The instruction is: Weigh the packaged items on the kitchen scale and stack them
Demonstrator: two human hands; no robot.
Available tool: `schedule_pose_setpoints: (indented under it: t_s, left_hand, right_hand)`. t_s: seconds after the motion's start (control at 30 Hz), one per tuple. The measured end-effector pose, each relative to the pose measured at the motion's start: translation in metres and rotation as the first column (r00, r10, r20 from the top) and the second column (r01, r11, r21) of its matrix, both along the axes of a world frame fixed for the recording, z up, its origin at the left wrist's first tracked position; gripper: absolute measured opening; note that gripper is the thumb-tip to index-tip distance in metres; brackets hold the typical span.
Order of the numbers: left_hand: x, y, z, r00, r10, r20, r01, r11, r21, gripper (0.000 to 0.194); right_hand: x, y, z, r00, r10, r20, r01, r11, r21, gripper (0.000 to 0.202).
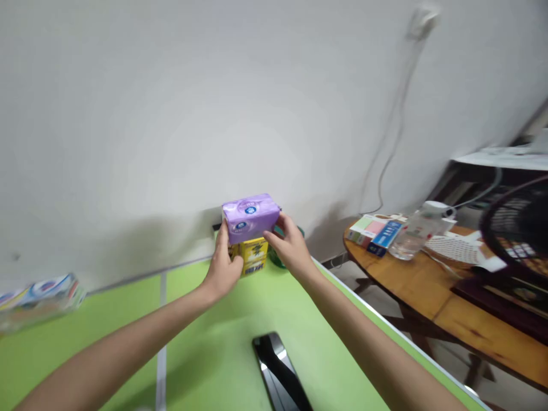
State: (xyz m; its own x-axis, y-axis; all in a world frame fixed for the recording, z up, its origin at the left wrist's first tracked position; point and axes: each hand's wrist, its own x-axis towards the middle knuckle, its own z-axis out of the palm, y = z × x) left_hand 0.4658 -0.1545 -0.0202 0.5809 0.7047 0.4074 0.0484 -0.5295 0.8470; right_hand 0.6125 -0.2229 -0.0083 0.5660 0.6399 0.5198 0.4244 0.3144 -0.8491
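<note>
A purple soft pack with blue round logos is held between my two hands, near the wall. My left hand grips its left end, fingers along the side. On its right end, my right hand presses with the fingers. Just under the pack stands a yellow box, its upper part hidden. Partly behind my right hand is a round green object. A black phone lies on the green table, nearer to me.
A clear plastic package lies at the table's left. To the right, a wooden table holds a plastic jug, a blue box and a black fan. A cable hangs down the wall.
</note>
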Motion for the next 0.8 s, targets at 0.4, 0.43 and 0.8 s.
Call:
schedule_pose_setpoints:
  t_s: [0.4,0.43,0.8]
  left_hand:
    - [-0.355,-0.148,-0.111,0.91,0.241,-0.337,-0.375,0.825,-0.423,0.075]
    - [-0.362,-0.15,-0.117,0.918,0.239,-0.316,-0.366,0.815,-0.45,0.075]
    - [-0.396,-0.106,-0.125,0.956,0.121,-0.268,-0.25,0.816,-0.522,0.104]
  right_hand:
    - [-0.315,-0.132,-0.147,0.878,0.413,-0.24,-0.476,0.798,-0.369,0.065]
    - [-0.32,-0.133,-0.156,0.883,0.406,-0.238,-0.469,0.794,-0.386,0.064]
    - [-0.272,-0.105,-0.162,0.855,0.498,-0.145,-0.482,0.661,-0.575,0.077]
